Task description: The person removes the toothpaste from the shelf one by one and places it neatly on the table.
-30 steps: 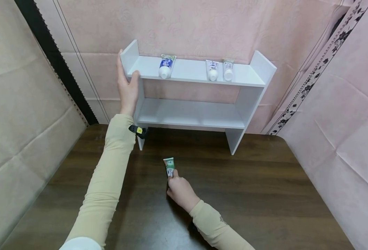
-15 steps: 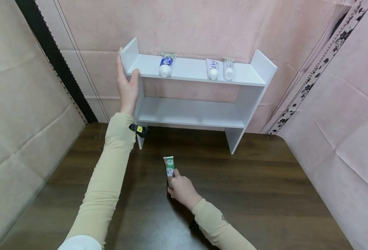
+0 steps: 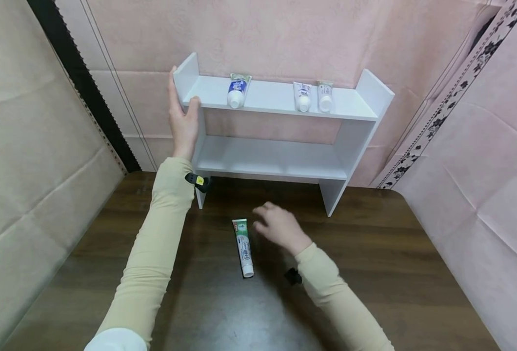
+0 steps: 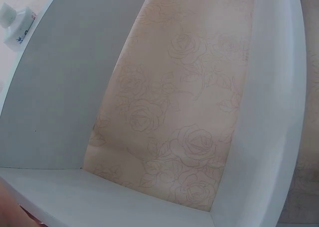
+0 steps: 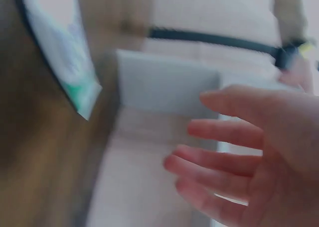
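My left hand (image 3: 184,124) grips the left side panel of a white two-tier shelf (image 3: 269,158), thumb at the front edge and fingers on the outer side. A green and white squeeze tube (image 3: 243,247) lies flat on the brown table, its white cap toward me. To the right of that tube, my right hand (image 3: 281,226) hovers with loosely bent fingers and nothing in them. In the right wrist view, the fingers of the right hand (image 5: 239,152) are spread, and the blurred tube (image 5: 62,43) shows at upper left.
On the top tier stand a blue and white tube (image 3: 237,91) at left and two white tubes, one (image 3: 302,97) beside the other (image 3: 325,96), at right. Pinkish cloth (image 3: 285,39) hangs behind the shelf, and cloth walls flank the wooden table (image 3: 372,273).
My right hand has let go of the green and white tube and moved up and right, away from it. The tube stays on the table. My left hand keeps its hold on the shelf.
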Demonstrator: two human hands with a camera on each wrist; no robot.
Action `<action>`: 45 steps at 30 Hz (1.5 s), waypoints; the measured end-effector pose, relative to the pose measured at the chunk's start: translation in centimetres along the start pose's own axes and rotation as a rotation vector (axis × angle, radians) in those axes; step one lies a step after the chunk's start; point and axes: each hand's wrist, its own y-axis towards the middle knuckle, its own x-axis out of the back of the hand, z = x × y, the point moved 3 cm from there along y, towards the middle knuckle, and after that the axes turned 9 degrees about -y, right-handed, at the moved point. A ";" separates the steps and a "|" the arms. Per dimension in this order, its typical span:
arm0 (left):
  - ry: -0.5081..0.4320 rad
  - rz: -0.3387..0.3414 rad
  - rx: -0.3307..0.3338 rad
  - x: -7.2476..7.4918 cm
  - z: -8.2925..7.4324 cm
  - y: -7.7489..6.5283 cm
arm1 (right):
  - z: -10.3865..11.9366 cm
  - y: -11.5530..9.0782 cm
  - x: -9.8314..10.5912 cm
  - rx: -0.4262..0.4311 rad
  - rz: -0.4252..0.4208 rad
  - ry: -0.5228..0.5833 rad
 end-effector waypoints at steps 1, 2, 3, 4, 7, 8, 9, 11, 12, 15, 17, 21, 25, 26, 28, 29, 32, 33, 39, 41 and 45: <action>-0.001 -0.001 -0.003 0.0 0.0 0.0 | -0.5 0.1 1.1 -0.023 -0.041 0.006; -0.003 -0.003 -0.003 0.0 0.0 0.1 | -1.0 0.2 2.2 -0.043 -0.083 0.012; -0.003 -0.003 -0.006 0.0 0.0 0.1 | -1.4 0.3 3.3 -0.061 -0.129 0.019; -0.001 -0.004 -0.005 0.1 0.0 0.1 | -1.8 0.3 4.4 -0.075 -0.175 0.021; 0.001 -0.002 -0.004 0.1 -0.1 0.2 | -2.8 0.3 7.6 -0.090 -0.332 0.024; 0.001 -0.002 -0.003 0.1 0.0 0.2 | -3.0 0.2 8.7 -0.088 -0.390 0.030; 0.001 -0.002 -0.003 0.1 -0.1 0.1 | -3.2 0.2 9.7 -0.081 -0.449 0.038; 0.000 -0.003 -0.003 0.2 -0.1 0.1 | -3.4 0.2 11.5 -0.061 -0.556 0.046; -0.002 -0.002 -0.004 0.2 -0.2 0.1 | -3.5 0.3 12.4 -0.055 -0.599 0.049; -0.001 0.002 -0.005 0.2 -0.3 0.2 | -3.8 0.7 14.3 -0.048 -0.682 0.053; 0.006 0.001 -0.003 0.2 -0.3 0.2 | -4.1 1.1 15.2 -0.055 -0.703 0.043; 0.029 -0.008 0.011 0.3 -0.1 0.1 | -4.7 1.9 16.0 -0.077 -0.702 0.015; 0.038 -0.005 0.020 0.2 0.0 0.0 | -5.4 2.8 16.0 -0.115 -0.660 -0.008; 0.037 -0.003 0.020 0.2 0.0 0.0 | -5.6 3.0 16.0 -0.125 -0.648 -0.008; 0.034 -0.002 0.021 0.2 0.1 -0.1 | -5.9 3.3 15.8 -0.138 -0.631 -0.011; 0.035 -0.004 0.022 0.2 0.1 -0.1 | -5.9 3.5 15.7 -0.140 -0.628 -0.009; 0.037 -0.013 0.024 0.3 0.1 -0.2 | -6.0 3.7 15.5 -0.142 -0.637 -0.009; 0.037 -0.016 0.023 0.3 0.1 -0.2 | -5.9 3.8 15.4 -0.143 -0.643 -0.009; 0.032 -0.014 0.009 0.2 0.2 -0.1 | -5.6 3.4 14.9 -0.169 -0.689 0.015; 0.035 -0.014 0.005 0.2 0.2 0.0 | -5.4 3.1 14.8 -0.176 -0.713 0.022; 0.040 -0.012 -0.006 0.1 0.2 0.0 | -5.1 2.6 14.9 -0.197 -0.766 0.025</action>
